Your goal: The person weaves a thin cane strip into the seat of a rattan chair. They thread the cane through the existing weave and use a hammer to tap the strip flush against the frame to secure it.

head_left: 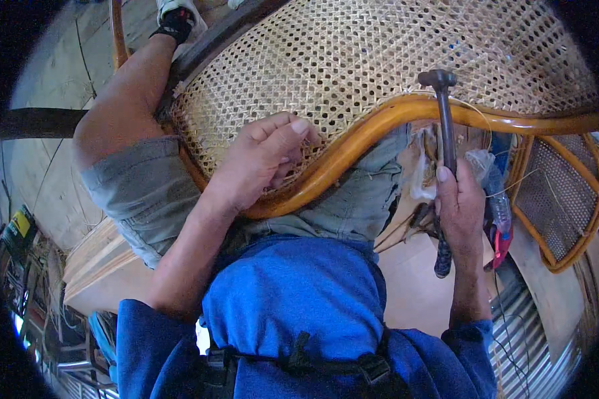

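Observation:
A large panel of woven cane (353, 53) lies across my lap, bordered on its near side by a curved, glossy orange-brown wooden rail (386, 114). My left hand (261, 156) rests at the near left corner of the weave, just inside the rail. Its fingers are curled together in a pinch, and whatever lies between them is too small or hidden to name. On the right, my right hand (460, 199) wraps round the handle of a hammer (447, 130). The dark hammer head is raised over the rail and the cane edge, apart from my left hand.
At the right stands a smaller wood-framed cane piece (559, 199). Near my right hand are a clear plastic bottle (499, 206), a plastic bag (479, 161), and a red object (502, 247). Corrugated metal (529, 352) lies lower right; stacked boards (103, 263) lie left. A loose cane strand loops near the hammer.

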